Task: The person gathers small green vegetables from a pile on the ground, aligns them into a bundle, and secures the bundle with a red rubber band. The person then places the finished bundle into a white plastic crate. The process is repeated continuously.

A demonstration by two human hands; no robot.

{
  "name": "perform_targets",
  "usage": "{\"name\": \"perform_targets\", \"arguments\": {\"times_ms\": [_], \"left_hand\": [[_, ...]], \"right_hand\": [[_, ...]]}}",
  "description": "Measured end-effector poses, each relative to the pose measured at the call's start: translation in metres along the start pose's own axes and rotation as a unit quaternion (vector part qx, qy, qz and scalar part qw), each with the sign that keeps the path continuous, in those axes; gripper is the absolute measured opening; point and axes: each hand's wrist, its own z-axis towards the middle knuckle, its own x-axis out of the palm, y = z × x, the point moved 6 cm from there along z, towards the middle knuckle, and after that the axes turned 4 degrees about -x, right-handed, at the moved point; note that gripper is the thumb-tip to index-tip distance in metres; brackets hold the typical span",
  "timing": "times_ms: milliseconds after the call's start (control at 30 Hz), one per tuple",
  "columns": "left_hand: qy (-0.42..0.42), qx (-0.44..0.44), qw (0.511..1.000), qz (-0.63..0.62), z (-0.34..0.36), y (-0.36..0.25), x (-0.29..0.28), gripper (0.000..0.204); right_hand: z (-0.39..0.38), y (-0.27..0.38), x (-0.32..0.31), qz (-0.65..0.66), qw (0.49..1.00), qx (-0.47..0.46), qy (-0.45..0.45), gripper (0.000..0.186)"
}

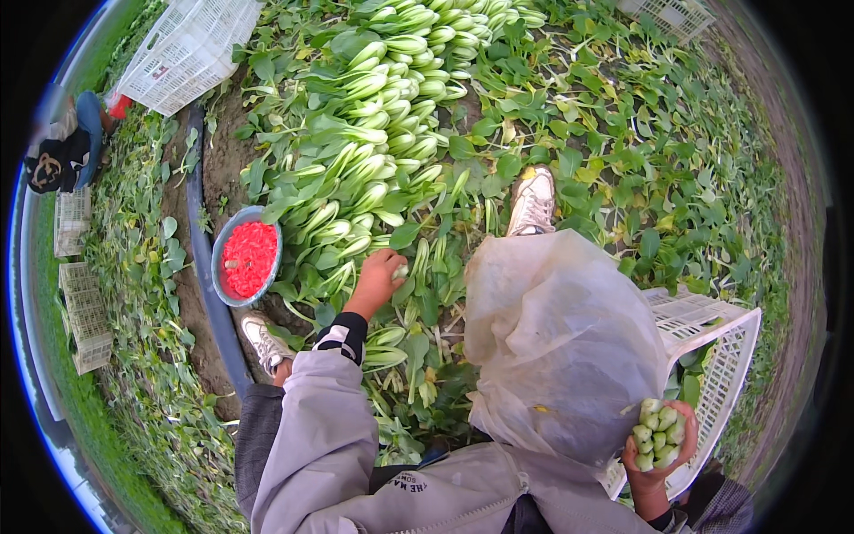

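Low in front of me, my left hand (378, 281) grips the pale base of a bok choy (400, 271), among loose plants lying on leaves. At the lower right, my right hand (678, 456) holds a bunch of several bok choy (656, 431), pale bases facing up. A long pile of bok choy (400, 107) stretches away ahead. A blue bowl (276, 227) of small red pieces (252, 249), too small to make out, stands left of my left hand. A translucent plastic sheet (556, 329) covers my right leg, beside my right hand.
A white crate (722, 374) is at my right, partly under the sheet. Other crates stand top left (182, 49), far left (86, 325) and top right (667, 16). A dark hose (209, 298) runs beside my left shoe (262, 338). Another person (67, 151) bends at the far left.
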Motion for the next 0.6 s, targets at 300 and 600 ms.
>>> {"name": "perform_targets", "arguments": {"times_ms": [300, 600], "left_hand": [[-0.089, -0.147, 0.831, -0.530, -0.024, -0.081, -0.127, 0.036], [0.221, -0.121, 0.578, -0.776, -0.102, -0.380, -0.086, 0.034]], "right_hand": [[-0.007, -0.017, -0.006, 0.080, 0.996, 0.045, -0.011, 0.083], [0.016, -0.004, -0.020, 0.174, 0.978, 0.054, 0.100, 0.077]]}}
